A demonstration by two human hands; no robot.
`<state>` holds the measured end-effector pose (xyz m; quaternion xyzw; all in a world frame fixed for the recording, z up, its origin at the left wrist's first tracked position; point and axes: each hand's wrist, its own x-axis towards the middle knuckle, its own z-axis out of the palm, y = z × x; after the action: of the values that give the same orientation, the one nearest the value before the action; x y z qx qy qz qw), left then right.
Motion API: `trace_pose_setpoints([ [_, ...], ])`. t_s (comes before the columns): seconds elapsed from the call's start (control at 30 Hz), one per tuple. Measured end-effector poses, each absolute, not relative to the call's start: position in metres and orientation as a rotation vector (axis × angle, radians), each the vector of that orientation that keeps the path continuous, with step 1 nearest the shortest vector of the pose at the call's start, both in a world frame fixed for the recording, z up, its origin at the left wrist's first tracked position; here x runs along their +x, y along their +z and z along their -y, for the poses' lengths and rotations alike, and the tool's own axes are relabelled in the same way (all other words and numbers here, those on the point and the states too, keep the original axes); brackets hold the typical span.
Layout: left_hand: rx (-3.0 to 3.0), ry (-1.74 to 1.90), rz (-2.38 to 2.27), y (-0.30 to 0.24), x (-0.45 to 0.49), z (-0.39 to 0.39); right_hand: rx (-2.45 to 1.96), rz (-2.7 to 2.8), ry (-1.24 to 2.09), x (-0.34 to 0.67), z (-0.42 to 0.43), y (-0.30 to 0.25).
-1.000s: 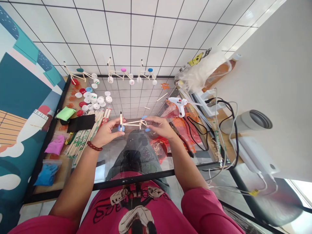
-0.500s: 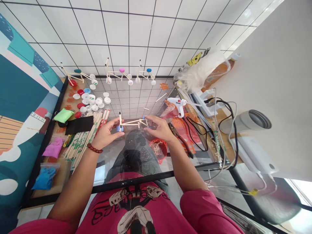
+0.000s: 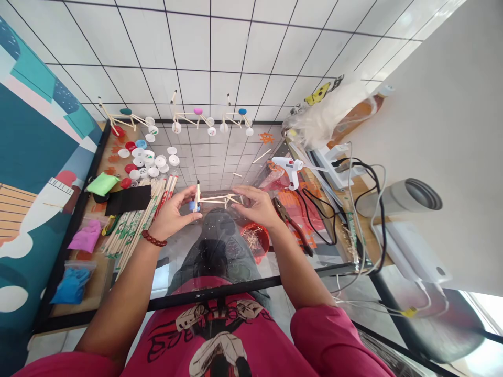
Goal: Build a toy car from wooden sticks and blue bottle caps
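Above the glass table [image 3: 220, 293] I hold a small stick model [image 3: 214, 199] made of thin wooden sticks with blue bottle-cap wheels. My left hand [image 3: 173, 212] pinches its front end, where an upright stick and a blue cap [image 3: 192, 206] sit. My right hand [image 3: 253, 206] is closed on the rear end of the frame, hiding the rear cap. The frame lies roughly level between the two hands.
Three finished stick models [image 3: 192, 118] stand along the far edge. White, red and blue caps [image 3: 147, 159] and wrapped chopsticks [image 3: 137, 222] lie left. A glue gun [image 3: 288, 167], pliers [image 3: 293, 222], cables [image 3: 353, 188] and a red bowl of sticks [image 3: 255, 241] sit right.
Both hands and the model stayed in place; my right fingers shifted along the rear end and now cover the blue caps seen there before.
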<state>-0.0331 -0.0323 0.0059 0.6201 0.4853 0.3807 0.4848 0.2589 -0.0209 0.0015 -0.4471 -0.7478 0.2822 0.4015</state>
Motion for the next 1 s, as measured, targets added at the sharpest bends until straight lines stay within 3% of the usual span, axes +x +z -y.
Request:
trace_pose_setpoints([
  [0.83, 1.446, 0.955, -1.060, 0.001, -0.031, 0.028, -1.098, 1.800, 0.965, 0.247, 0.019, 0.002],
  [1.0, 1.618, 1.105, -1.289, 0.011, -0.036, 0.043, -1.061, 1.827, 0.943, 0.244, 0.020, 0.003],
])
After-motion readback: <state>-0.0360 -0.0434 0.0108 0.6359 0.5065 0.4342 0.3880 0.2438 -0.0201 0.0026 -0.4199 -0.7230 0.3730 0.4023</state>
